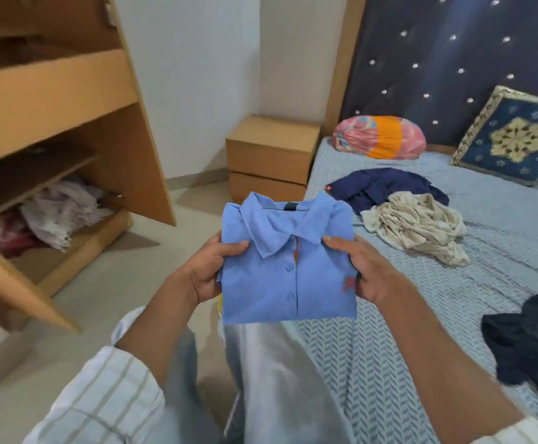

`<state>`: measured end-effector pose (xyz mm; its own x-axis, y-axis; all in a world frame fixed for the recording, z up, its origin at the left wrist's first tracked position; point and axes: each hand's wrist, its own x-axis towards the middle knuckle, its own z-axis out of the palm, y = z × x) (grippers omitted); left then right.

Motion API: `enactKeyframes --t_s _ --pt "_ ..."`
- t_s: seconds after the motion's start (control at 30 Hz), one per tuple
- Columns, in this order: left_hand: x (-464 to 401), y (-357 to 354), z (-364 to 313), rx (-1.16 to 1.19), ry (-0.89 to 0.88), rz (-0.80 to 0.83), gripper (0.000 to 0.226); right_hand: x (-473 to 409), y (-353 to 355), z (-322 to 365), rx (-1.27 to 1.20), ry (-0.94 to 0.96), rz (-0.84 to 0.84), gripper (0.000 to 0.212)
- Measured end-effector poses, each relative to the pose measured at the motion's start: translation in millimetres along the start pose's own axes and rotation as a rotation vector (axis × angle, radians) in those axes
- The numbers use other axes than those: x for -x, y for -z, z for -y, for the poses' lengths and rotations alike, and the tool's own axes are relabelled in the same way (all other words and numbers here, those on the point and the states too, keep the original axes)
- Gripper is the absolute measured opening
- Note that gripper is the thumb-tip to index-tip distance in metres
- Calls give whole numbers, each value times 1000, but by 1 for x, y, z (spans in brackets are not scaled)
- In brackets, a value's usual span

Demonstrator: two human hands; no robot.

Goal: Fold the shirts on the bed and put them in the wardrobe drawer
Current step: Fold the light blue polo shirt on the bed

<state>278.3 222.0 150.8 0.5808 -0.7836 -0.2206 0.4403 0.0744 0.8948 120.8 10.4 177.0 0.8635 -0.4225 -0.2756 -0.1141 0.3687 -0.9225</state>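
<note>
You hold the folded blue polo shirt (285,267) in the air between the bed (453,299) and the wardrobe, above your knees, collar away from you and placket up. Left hand (211,270) grips the shirt's left edge, thumb on top just below the collar, fingers curled under. Right hand (362,270) grips the right edge the same way, thumb on top near the collar tip, fingers hidden beneath. The shirt sits between the two grips, flat and square, its lower edge hanging free toward you. Judgement: folding of this one is done; the step in hand is the carry to the wardrobe drawer (69,251). That drawer stands pulled out at lower left, with crumpled pale and red cloth (53,219) bunched toward its back and bare board toward its front. Next move calls for a swing left and down, keeping both edges level so the fold does not slip open, then setting the shirt on the bare front part. Still to fold on the bed: a navy shirt (386,187) and a cream shirt (418,229), touching each other near the bed's left edge, and a black garment (530,341) by the near right edge. An orange-and-pink bundle (379,137) and a blue cushion (514,139) lie at the head end.
</note>
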Motion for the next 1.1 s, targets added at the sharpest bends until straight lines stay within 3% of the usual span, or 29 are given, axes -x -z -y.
enactKeyframes --t_s 0.07,0.27,0.63,0.73,0.93,1.1 --pt "7 25 -7 25 0 -68 33 -17 -28 0 31 -15 27 20" --pt "3 118 -18 114 9 -195 51 -89 -93 -20 124 -130 108 26" --pt "-75 270 -48 199 95 -311 57 -275 -179 -67 217 -386 207 43" --pt "-75 274 -98 235 117 -348 60 -288 -212 -31 170 -442 231 61" --pt "-42 247 -234 221 180 -444 66 -271 -283 104 127 -481 324 51" --pt "-8 214 -355 158 206 -481 55 -255 -337 217 129 -476 460 52"
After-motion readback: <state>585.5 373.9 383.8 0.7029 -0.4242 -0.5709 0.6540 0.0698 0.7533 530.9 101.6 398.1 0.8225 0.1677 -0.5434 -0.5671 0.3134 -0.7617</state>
